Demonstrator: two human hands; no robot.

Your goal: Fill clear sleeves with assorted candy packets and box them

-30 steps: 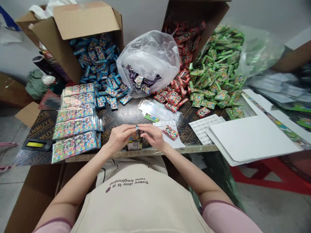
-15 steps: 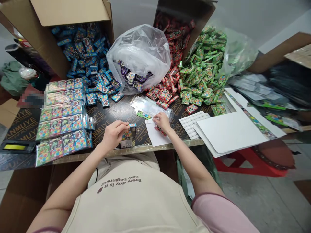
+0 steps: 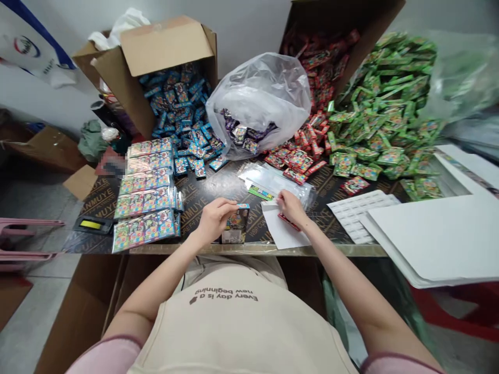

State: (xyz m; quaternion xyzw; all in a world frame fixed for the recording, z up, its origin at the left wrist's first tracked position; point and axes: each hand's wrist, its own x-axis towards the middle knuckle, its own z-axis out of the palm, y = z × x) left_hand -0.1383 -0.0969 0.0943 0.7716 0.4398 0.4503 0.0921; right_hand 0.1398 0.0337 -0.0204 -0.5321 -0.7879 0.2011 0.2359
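Note:
My left hand is closed, its fingers gripping the top of a small box with a blue top edge and a dark printed face, standing upright near the table's front edge. To its right, my right hand is curled shut above a white sheet. A small red box shows partly under that hand; whatever the fingertips pinch is hidden. Just behind lie clear plastic sleeves with a green printed strip.
Stacked wrapped packs stand at left. Behind are heaps of blue boxes, a clear bag with purple ones, red boxes and green packs. White sticker sheets and white card lie at right.
The view has swung left, so everything appears farther right. My right hand's fingers have curled tighter over the white sheet. My left hand keeps its grip on the upright box.

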